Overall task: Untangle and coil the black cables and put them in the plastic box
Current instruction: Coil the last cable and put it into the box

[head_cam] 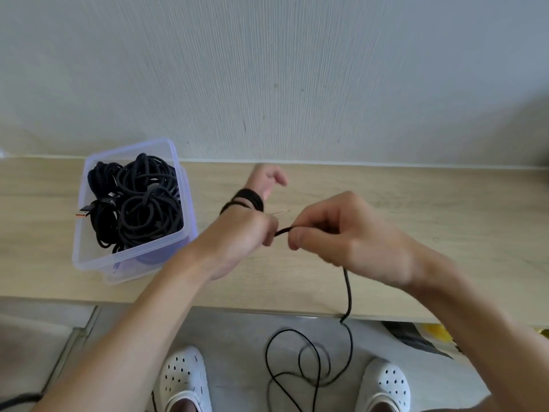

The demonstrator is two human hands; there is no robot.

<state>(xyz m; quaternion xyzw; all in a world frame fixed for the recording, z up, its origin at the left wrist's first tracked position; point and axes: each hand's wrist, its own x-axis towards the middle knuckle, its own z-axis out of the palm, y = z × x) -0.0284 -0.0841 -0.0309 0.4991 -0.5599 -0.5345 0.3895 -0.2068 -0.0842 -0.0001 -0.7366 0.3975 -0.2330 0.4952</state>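
View: head camera
Left hand (237,236): you hold it over the table (430,209), with turns of the cable (348,292) wound round its fingers.
Right hand (350,236): you pinch the same cable between thumb and forefinger, just beside your left hand.
Cable: it drops over the table's front edge into loose loops on the floor (237,337) between your shoes (184,376).
Box (133,258): it sits at the table's left and holds coiled cables (142,200).
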